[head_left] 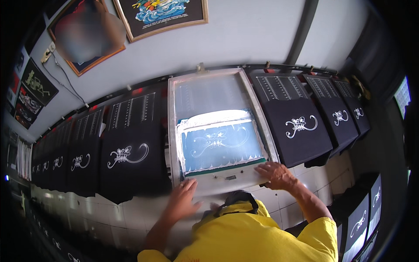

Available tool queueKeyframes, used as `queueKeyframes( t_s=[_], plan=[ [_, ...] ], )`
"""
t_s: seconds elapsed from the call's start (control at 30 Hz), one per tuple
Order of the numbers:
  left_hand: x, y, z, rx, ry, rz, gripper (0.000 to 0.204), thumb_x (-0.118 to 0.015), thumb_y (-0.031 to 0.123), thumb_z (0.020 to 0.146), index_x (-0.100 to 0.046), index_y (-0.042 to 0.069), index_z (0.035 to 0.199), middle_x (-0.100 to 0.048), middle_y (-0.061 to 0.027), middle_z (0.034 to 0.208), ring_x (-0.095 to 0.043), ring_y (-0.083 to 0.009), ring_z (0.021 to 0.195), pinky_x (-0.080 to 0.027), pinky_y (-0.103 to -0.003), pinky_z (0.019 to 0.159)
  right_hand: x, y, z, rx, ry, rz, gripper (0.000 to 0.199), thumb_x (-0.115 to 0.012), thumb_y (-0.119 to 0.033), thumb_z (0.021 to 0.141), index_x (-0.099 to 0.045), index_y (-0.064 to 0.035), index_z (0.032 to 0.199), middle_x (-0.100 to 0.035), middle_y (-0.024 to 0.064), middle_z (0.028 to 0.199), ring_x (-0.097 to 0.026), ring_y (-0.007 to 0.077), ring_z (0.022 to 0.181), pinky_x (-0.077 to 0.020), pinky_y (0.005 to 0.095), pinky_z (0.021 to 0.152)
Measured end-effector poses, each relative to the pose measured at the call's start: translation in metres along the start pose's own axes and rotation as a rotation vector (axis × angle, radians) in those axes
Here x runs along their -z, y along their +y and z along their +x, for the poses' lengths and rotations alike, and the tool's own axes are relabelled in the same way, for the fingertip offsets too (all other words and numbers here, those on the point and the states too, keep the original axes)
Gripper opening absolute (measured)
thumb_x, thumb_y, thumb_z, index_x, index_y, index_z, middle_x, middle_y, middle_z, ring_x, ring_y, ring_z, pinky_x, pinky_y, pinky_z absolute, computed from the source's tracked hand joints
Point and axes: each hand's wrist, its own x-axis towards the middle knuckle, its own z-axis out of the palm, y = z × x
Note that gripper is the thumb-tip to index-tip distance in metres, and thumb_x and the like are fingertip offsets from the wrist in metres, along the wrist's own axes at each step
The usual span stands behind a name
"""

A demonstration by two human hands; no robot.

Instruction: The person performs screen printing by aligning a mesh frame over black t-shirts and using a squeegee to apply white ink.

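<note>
The fingers of the right hand (276,174) lie spread and flat on the near right corner of the screen-printing frame (218,126), pressing on its pale border and gripping nothing. The left hand (183,201) is blurred; its fingers look loosely apart, at or just over the near left part of the same frame's edge, and whether they touch it cannot be told. Both forearms come up from the lower edge, past a yellow shirt (244,236) with a dark strap at the collar.

The frame lies flat on the long bench (301,205), between black garments. Its mesh shows a bluish panel with a white swirling design, and a band of white ink lies across the mesh above that panel.

Just to the left lies a black T-shirt (128,161) printed with the white swirl motif; just to the right lies another printed black T-shirt (301,131). More such shirts run on in a row both ways along the bench. On the wall above hang framed pictures (163,15).
</note>
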Motion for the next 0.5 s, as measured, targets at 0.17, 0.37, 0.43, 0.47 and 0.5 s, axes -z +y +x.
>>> queueKeyframes(
  t_s=[0.17, 0.37, 0.43, 0.47, 0.5],
  plan=[
    [-0.007, -0.014, 0.035, 0.116, -0.122, 0.067, 0.052, -0.069, 0.021, 0.074, -0.057, -0.001, 0.119, -0.055, -0.0143, 0.128, -0.053, -0.0321, 0.119, -0.046, -0.041, 0.096, -0.008, 0.014, 0.021, -0.065, 0.117, 0.031, 0.048, -0.071, -0.009, 0.064, -0.059, -0.0077, 0.110, -0.064, 0.0103, 0.098, -0.064, 0.0296, 0.091, -0.0557, 0.0431, 0.077],
    [0.013, -0.032, 0.064, 0.268, -0.103, -0.004, 0.042, -0.067, 0.013, 0.069, -0.066, 0.002, 0.109, -0.067, -0.0154, 0.105, -0.066, -0.0350, 0.092, -0.052, -0.043, 0.086, 0.029, 0.016, 0.066, -0.206, 0.044, 0.093, 0.021, -0.070, -0.008, 0.066, -0.068, -0.0051, 0.087, -0.068, 0.0098, 0.085, -0.067, 0.0283, 0.082, -0.0564, 0.0387, 0.074],
    [0.011, -0.038, 0.065, 0.213, 0.049, -0.018, 0.041, -0.066, 0.010, 0.067, -0.067, 0.005, 0.108, -0.069, -0.0161, 0.099, -0.067, -0.0365, 0.086, -0.054, -0.044, 0.081, 0.031, 0.014, 0.065, -0.198, 0.080, 0.075, 0.021, -0.069, -0.008, 0.066, -0.068, -0.0044, 0.087, -0.067, 0.0099, 0.084, -0.067, 0.0281, 0.082, -0.0564, 0.0387, 0.073],
    [0.011, -0.038, 0.062, 0.221, 0.052, -0.027, 0.040, -0.066, 0.009, 0.067, -0.067, 0.005, 0.107, -0.068, -0.0156, 0.100, -0.067, -0.0359, 0.087, -0.054, -0.044, 0.081, 0.030, 0.014, 0.066, -0.193, 0.098, 0.066, 0.022, -0.069, -0.007, 0.066, -0.067, -0.0041, 0.087, -0.067, 0.0099, 0.084, -0.067, 0.0280, 0.081, -0.0565, 0.0387, 0.072],
    [0.015, -0.033, 0.061, 0.226, 0.055, -0.042, 0.039, -0.066, 0.008, 0.067, -0.066, 0.005, 0.106, -0.068, -0.0151, 0.101, -0.067, -0.0353, 0.088, -0.054, -0.043, 0.081, 0.023, 0.015, 0.060, -0.167, 0.132, 0.054, 0.025, -0.069, -0.007, 0.065, -0.065, -0.0037, 0.090, -0.067, 0.0102, 0.086, -0.067, 0.0279, 0.081, -0.0565, 0.0385, 0.070]
  ],
)
